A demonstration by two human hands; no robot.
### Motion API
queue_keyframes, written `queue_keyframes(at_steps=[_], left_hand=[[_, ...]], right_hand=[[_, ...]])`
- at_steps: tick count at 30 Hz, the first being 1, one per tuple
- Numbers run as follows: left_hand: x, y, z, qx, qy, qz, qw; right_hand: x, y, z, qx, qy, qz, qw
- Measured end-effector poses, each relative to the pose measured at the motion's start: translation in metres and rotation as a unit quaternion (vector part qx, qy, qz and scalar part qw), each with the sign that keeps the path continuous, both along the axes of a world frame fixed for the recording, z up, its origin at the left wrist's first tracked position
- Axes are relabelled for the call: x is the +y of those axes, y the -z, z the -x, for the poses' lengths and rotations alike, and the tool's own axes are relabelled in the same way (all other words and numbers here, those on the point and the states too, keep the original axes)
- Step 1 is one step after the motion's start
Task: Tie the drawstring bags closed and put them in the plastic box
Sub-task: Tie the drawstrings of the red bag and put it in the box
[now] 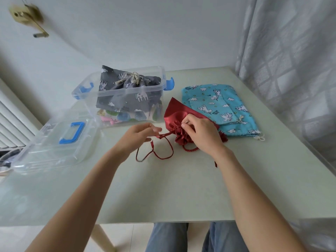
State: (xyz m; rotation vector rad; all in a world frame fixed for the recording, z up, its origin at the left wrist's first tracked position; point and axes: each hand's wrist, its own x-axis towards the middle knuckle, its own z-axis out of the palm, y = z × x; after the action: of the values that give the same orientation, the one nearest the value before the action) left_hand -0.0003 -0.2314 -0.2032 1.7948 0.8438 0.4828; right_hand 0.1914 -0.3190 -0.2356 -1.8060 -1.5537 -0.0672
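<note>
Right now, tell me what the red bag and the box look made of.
Red bag: likely satin, judging by its glossy sheen and soft gathers; its cord looks twisted. Box: clear rigid plastic, since the bags inside show through its walls, with blue latches.

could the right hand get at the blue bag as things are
Probably yes. The blue bag lies flat on the table just beyond the right hand, with nothing on top of it. But that hand is busy holding the red bag.
</note>
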Motion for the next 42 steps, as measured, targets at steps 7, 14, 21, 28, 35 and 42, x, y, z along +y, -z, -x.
queue_keyframes(at_steps=[7,14,21,28,35,42], left_hand=[[0.001,-0.006,0.004,0.022,0.007,0.037,0.999],[-0.024,0.009,-0.019,0.189,-0.039,-0.31,0.931],[-0.028,0.035,-0.036,0.248,-0.076,-0.392,0.883],[-0.013,0.008,-0.005,-0.047,-0.017,-0.131,0.99],[-0.004,-0.018,-0.018,-0.14,0.071,-0.056,0.986],[0.002,-0.026,-0.045,-0.018,0.178,-0.242,0.954]], right_hand=[[0.0,-0.001,-0.001,-0.015,0.005,-0.001,1.0],[0.0,-0.001,-0.002,-0.019,0.007,-0.005,1.0],[0.0,0.001,-0.004,-0.018,0.013,-0.006,1.0],[0.001,0.002,-0.006,-0.022,0.022,-0.006,1.0],[0.001,0.003,-0.007,-0.007,0.01,-0.004,1.0],[-0.001,-0.007,0.0,0.165,-0.001,-0.017,0.986]])
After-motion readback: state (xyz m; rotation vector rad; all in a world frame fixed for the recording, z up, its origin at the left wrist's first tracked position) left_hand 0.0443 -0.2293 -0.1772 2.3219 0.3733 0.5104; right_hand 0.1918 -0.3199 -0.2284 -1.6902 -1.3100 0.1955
